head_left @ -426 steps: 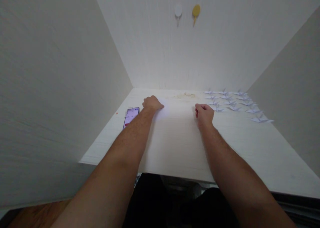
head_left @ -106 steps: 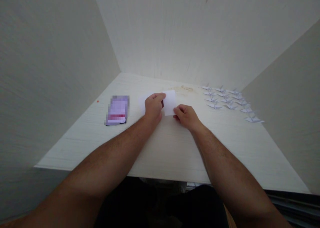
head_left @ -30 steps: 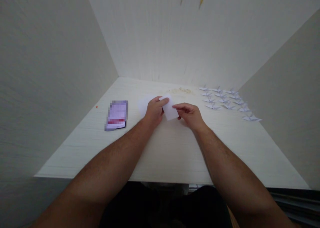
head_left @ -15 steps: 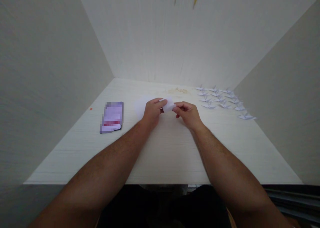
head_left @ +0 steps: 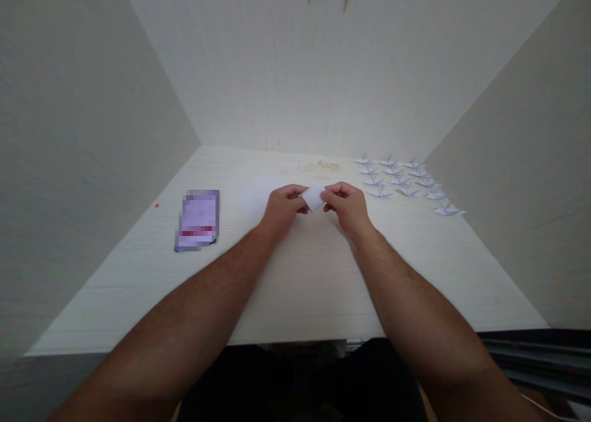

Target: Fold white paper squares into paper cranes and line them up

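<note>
A small folded paper (head_left: pixel 314 198) sits between a person's left hand (head_left: pixel 284 207) and right hand (head_left: pixel 348 203), thumb and fingers of each pinched closed on opposite sides of it. Likely light, thin and easily creased, it should handle best by its edges. Beyond the right fingers stand rows of paper cranes (head_left: pixel 408 192); well left of the left fingers lies a phone (head_left: pixel 199 219). No container shows.

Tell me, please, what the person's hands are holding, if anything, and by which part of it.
A small piece of white paper: the left hand pinches it at its left edge, the right hand at its right edge.
</note>
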Available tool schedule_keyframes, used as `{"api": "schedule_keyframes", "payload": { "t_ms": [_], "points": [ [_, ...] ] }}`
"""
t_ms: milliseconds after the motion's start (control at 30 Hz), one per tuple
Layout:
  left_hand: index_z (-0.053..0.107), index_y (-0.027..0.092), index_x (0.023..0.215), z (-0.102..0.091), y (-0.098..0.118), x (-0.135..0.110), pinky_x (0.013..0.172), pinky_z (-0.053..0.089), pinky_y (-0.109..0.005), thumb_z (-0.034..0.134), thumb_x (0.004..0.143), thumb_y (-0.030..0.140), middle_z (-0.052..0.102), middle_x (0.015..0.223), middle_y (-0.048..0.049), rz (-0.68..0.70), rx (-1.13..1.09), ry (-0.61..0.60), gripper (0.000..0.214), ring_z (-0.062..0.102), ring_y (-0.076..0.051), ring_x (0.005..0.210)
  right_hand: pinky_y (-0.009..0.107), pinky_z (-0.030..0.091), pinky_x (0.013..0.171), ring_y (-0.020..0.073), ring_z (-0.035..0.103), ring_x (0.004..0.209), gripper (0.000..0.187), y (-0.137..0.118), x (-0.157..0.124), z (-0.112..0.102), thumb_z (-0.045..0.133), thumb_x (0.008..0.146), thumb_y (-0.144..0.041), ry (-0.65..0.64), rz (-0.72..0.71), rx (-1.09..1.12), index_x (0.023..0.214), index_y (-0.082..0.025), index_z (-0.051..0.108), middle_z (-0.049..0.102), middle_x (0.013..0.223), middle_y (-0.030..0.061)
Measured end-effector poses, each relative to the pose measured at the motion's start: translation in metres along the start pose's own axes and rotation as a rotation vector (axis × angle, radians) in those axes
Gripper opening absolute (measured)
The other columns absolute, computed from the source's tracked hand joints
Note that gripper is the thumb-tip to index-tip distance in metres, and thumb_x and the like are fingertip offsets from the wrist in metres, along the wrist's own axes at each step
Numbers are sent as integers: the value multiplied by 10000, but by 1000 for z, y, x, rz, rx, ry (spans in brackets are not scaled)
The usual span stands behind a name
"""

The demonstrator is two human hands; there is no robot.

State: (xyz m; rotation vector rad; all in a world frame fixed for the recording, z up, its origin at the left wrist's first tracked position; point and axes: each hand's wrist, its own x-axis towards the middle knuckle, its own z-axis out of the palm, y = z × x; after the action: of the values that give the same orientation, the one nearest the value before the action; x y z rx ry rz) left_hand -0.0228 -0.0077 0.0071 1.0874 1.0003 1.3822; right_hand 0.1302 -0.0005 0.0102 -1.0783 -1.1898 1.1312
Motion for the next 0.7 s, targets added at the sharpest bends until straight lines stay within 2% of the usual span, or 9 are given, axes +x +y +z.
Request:
{"api": "schedule_keyframes", "payload": {
  "t_ms": [367, 467, 567, 700],
  "points": [
    [772, 190, 885, -5, -2, -1, 629, 519, -268, 757, 617, 191, 738, 790, -21, 68, 62, -69, 268, 630, -137, 669, 230, 399, 461, 85, 492, 486, 187, 3, 1, 2, 776, 622, -301, 34, -12, 102, 659, -191, 630, 606, 575, -38],
    [783, 196, 855, -7, -2, -1, 634, 506, -257, 732, 699, 262, 737, 819, -30, 104, 63, -29, 177, 617, -129, 692, 228, 379, 458, 82, 477, 476, 159, 3, 1, 2, 762, 628, -281, 13, -41, 41, 657, -190, 635, 599, 564, -41],
    [779, 181, 801, -7, 0, 0, 585, 472, -244, 701, 763, 360, 729, 814, -49, 115, 62, 18, 199, 601, -131, 691, 232, 377, 470, 86, 479, 487, 135, 2, 0, 1, 746, 635, -276, -5, -66, -69, 664, -183, 652, 595, 562, -38],
    [775, 176, 827, -7, 2, -1, 536, 427, -231, 771, 698, 344, 698, 717, -24, 139, 181, 61, 212, 553, -110, 603, 241, 401, 515, 91, 499, 528, 128, 0, -3, 3, 724, 655, -286, -36, -119, -184, 661, -176, 658, 622, 604, -22]
  ]
}}
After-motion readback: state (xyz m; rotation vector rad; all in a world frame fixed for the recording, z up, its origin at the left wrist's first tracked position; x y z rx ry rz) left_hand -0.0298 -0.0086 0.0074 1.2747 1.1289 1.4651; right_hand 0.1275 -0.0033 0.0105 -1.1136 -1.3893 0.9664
